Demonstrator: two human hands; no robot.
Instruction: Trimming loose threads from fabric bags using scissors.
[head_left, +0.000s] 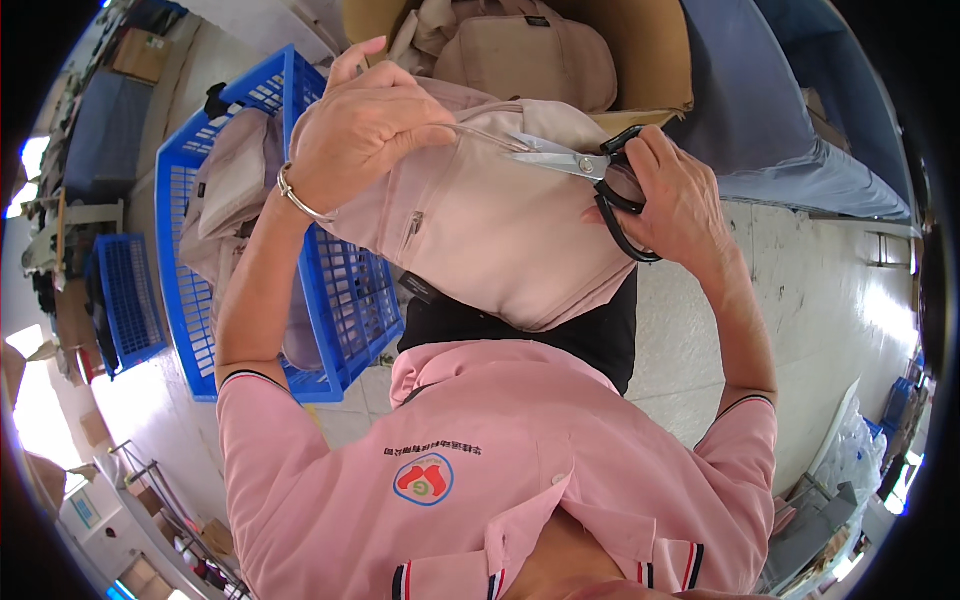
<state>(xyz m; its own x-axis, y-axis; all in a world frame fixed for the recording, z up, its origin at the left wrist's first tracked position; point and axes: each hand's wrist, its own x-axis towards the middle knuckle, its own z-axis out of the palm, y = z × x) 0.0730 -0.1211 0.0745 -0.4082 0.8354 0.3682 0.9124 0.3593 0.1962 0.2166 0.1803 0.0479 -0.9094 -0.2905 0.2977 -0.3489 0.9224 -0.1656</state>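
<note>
A pale pink fabric bag (pixel 500 235) lies across my lap, with a small zipper and a dark label near its lower left side. My left hand (pixel 370 125) is closed at the bag's upper part, pinching a thin strip of edging (pixel 485 133) that stretches toward the right. My right hand (pixel 675 195) grips a pair of scissors (pixel 570 162) with black handles and silver blades. The blades are parted and point left, with their tips at the end of the strip. Whether the strip lies between the blades I cannot tell.
At left a blue plastic crate (pixel 180 290) holds similar folded bags (pixel 235 180). Straight ahead is a cardboard box (pixel 655 60) with more bags (pixel 525 60). Blue-grey cloth (pixel 740 90) hangs at the right. Farther left, another blue crate (pixel 130 300) stands on the pale floor (pixel 790 290).
</note>
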